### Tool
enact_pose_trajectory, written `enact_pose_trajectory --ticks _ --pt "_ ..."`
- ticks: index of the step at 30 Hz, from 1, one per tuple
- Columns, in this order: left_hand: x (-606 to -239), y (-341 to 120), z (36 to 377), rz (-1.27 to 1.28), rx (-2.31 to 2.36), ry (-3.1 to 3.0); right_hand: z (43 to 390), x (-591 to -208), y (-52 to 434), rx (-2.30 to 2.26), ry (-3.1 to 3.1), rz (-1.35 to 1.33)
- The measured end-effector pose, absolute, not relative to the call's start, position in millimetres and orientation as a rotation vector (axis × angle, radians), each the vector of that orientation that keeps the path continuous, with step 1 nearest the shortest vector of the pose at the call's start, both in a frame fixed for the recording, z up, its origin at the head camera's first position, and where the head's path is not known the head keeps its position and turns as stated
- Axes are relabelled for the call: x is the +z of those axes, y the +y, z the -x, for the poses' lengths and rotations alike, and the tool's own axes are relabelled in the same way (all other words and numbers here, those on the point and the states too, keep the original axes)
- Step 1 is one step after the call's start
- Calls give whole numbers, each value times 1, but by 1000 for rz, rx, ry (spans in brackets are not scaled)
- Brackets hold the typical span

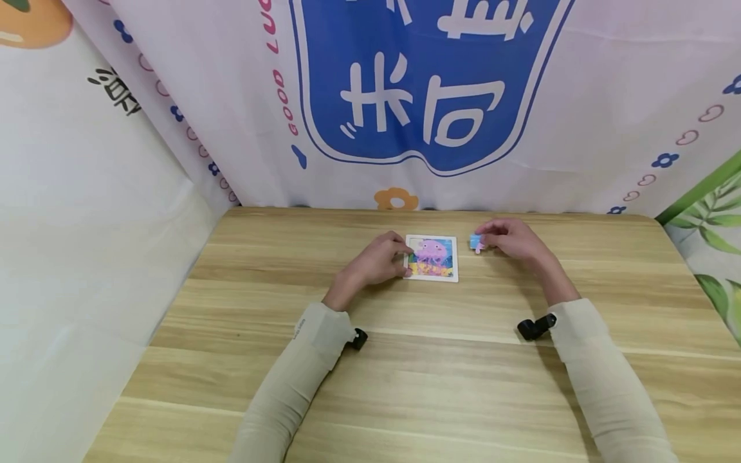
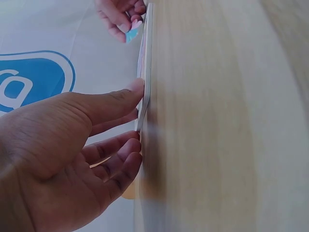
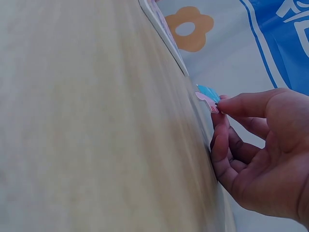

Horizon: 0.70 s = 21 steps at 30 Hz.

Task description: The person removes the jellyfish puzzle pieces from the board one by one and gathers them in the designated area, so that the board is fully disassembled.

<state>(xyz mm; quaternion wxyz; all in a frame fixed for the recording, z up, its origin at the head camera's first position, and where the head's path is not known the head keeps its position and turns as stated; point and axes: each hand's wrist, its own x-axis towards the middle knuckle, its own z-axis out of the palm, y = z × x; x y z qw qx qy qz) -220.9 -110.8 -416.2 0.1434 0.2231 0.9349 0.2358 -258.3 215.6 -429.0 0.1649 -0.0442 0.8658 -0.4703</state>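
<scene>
A small square jigsaw puzzle (image 1: 431, 257) with a white border lies on the table, its picture a pink jellyfish over yellow and pink shapes. A pale patch shows at its upper left. My left hand (image 1: 382, 258) grips the puzzle's left edge; in the left wrist view the thumb (image 2: 130, 94) lies on the border and the other fingers are at its side. To the right of the puzzle, my right hand (image 1: 512, 239) pinches a blue and pink puzzle piece (image 1: 476, 243) between thumb and fingers. The piece (image 3: 208, 93) is tilted, close over the table.
A wood-grain table (image 1: 428, 373) spreads under both arms. Behind it hangs a white cloth (image 1: 255, 173) with a blue printed sign and flowers. Black wrist cameras sit on both cuffs, and a leaf-printed cloth (image 1: 712, 225) hangs at the right.
</scene>
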Motion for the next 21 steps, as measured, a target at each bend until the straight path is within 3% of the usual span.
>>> enact_pose_trajectory --ticks 21 --pt "-418 -110 220 -607 703 2686 259 -432 218 -1253 2545 182"
